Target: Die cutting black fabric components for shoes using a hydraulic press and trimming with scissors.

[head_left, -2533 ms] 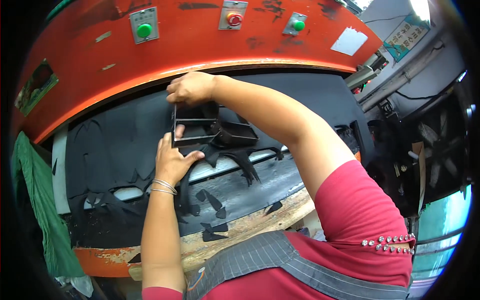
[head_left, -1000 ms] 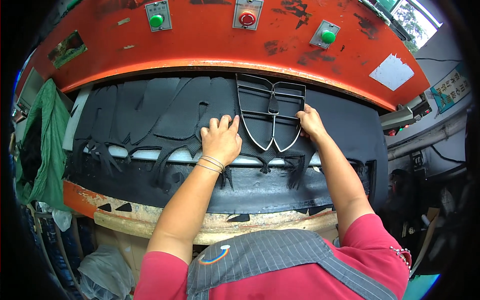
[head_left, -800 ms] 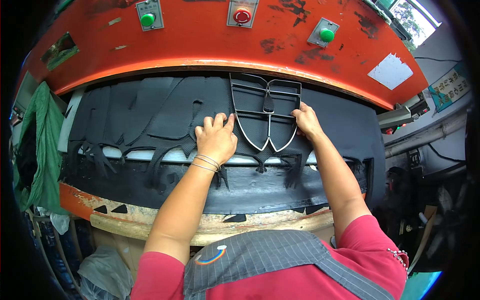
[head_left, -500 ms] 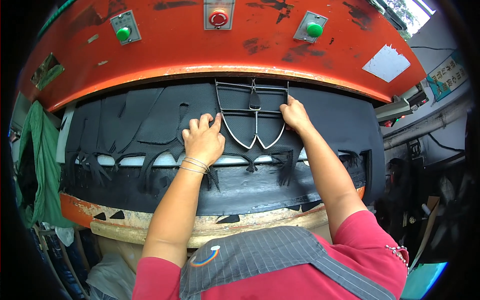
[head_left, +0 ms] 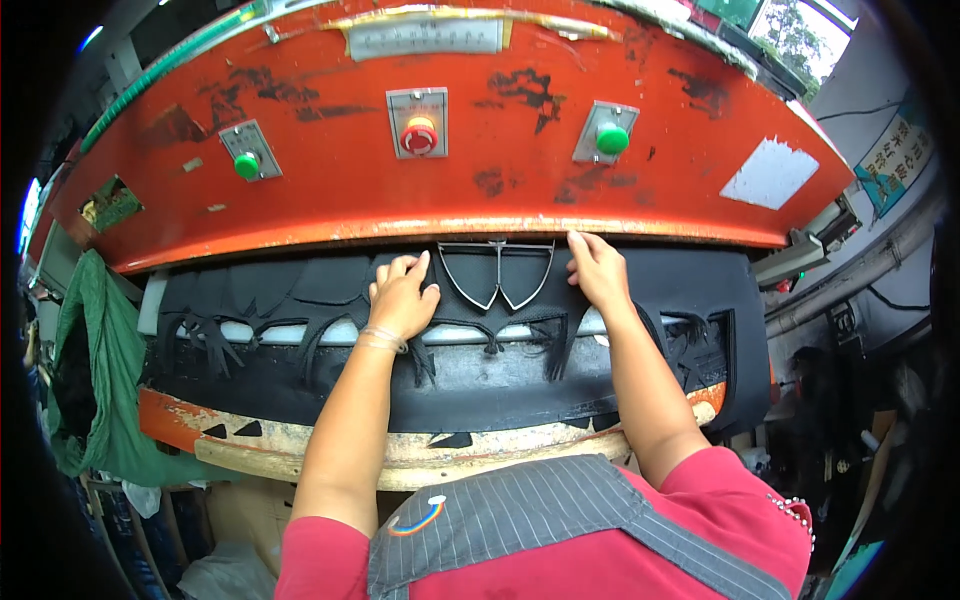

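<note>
A metal cutting die (head_left: 498, 268), an open frame with two pointed lobes and a central bar, lies on black sheet material (head_left: 225, 288). Its far part is hidden under the orange press beam (head_left: 450, 215). My left hand (head_left: 403, 298) is just left of the die, fingers spread and holding nothing. To the right, my right hand (head_left: 600, 275) has its index finger stretched toward the beam's lower edge, a small gap from the die. Whether that fingertip touches the beam I cannot tell.
Two green buttons (head_left: 611, 140) flank a red button (head_left: 418, 136) on the press front. Ragged cut-outs and loose strips line the sheet's near edge. A worn wooden rail (head_left: 400, 475) runs along the front; green cloth (head_left: 100, 370) hangs at left.
Both hands have come off the die and now rest apart from it. The view has tilted up, showing more of the press front. Less of the die shows past the beam.
</note>
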Demonstrator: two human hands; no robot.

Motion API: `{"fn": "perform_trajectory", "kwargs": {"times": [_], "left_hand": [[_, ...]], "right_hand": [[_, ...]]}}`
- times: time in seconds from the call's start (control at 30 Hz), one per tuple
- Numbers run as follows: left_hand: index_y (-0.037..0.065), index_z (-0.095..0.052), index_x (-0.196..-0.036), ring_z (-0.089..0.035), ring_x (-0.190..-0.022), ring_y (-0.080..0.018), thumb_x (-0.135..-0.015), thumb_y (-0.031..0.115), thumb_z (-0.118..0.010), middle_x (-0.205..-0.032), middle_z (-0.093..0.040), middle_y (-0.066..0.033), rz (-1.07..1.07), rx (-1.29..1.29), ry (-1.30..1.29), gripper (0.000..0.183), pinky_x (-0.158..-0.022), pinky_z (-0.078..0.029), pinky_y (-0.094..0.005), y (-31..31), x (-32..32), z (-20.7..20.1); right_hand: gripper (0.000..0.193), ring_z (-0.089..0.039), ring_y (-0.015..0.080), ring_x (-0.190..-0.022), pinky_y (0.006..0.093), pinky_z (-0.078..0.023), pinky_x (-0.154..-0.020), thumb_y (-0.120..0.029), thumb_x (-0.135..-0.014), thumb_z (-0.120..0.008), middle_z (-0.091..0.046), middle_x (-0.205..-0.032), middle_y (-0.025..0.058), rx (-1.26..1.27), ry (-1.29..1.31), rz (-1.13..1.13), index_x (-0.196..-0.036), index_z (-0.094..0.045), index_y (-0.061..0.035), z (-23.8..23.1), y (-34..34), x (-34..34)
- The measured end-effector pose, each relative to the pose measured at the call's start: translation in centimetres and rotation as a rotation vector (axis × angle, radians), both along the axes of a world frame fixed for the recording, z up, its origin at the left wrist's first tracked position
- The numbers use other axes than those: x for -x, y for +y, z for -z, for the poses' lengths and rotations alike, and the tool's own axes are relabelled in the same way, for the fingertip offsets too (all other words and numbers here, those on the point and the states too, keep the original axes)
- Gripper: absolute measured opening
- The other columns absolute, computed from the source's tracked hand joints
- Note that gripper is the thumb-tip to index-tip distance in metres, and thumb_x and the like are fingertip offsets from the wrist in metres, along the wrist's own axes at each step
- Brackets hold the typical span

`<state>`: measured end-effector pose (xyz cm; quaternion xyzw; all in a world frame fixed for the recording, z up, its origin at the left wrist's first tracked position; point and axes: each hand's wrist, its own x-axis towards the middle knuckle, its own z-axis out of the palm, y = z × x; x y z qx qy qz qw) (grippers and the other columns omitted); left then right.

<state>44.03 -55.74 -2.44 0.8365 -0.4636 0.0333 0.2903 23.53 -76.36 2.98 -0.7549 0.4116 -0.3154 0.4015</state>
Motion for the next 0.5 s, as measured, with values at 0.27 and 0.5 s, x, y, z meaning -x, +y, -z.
{"fn": "perform_trajectory", "kwargs": {"times": [0.27, 0.5], "left_hand": [[0.002, -0.067, -0.086, -0.056, -0.079, -0.0193, -0.094, 0.014, -0.052, -0.077, -0.06, -0.0075, -0.245, 0.88, -0.039, 0.021, -0.074, -0.045, -0.032, 4.7, -5.1, -12.7], [0.003, -0.048, -0.065, -0.045, -0.07, -0.0335, -0.091, 0.019, -0.052, -0.069, -0.048, -0.0129, -0.253, 0.444, -0.628, 0.032, -0.067, -0.037, -0.0432, 6.2, -11.0, -17.4]], "right_hand": [[0.028, -0.051, 0.0303, -0.11, 0.0447, -0.031, -0.102, -0.021, -0.087, -0.058, -0.059, -0.111, 0.0115, 1.384, -0.471, 0.045, -0.111, -0.059, -0.0046, -14.4, 0.2, 0.2], [0.03, -0.042, 0.0301, -0.124, 0.0436, -0.008, -0.113, -0.024, -0.087, -0.055, -0.052, -0.125, 0.0118, 1.484, -0.42, 0.254, -0.114, -0.057, -0.0117, -16.4, -3.3, -4.6]]}}
